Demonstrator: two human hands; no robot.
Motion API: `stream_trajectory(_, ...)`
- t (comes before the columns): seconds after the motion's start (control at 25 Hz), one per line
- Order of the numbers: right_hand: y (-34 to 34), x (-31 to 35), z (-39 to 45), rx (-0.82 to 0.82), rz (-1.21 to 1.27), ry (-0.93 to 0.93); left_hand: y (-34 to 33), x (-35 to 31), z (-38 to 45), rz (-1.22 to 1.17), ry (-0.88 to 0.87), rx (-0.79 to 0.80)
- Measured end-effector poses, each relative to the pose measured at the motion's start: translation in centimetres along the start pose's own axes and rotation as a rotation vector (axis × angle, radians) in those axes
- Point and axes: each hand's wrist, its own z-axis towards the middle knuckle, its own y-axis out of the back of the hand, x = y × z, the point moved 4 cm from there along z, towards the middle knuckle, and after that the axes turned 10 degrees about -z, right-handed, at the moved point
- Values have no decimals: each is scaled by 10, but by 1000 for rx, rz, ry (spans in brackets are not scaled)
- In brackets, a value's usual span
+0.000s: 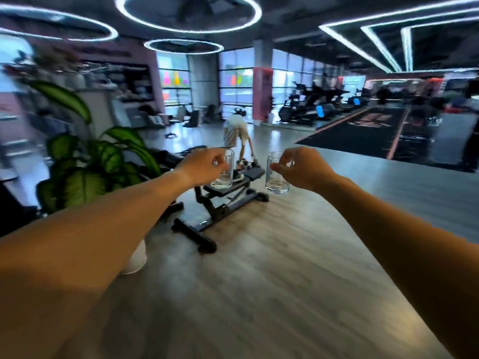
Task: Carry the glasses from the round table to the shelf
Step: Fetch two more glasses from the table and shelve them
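Left hand [204, 165]: gripping a clear glass [223, 174] near its rim
Right hand [300, 168]: gripping a second glass [277, 177] likewise
Below: wood-look floor [259, 281], black exercise bench [220, 203]

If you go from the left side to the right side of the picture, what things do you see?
Leafy plant → left hand → left glass → right glass → right hand → dark floor mat.
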Motion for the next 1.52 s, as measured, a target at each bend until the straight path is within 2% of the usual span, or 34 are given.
stream_trajectory(0.24, -73, 66, 111, 73, 107, 264, 59, 93, 14, 34, 235, -147)
stream_trajectory(0.56, -183, 219, 212, 202, 277, 509, 140, 238, -10, 110, 523, -300)
stream_trajectory(0.8, -248, 355, 284, 256, 370, 680, 221, 351, -1, 165, 592, -403)
stream_trajectory(1.04, -301, 474, 350, 266, 353, 821, 299, 447, 20, 222, 662, -454)
stream_trajectory(1.32, -395, 593, 456, 267, 491, 883, 368, 583, 52, 272, 749, -508)
stream_trajectory(1.52, -465, 679, 545, 295, 486, 929, 419, 679, 84, 261, 847, -555)
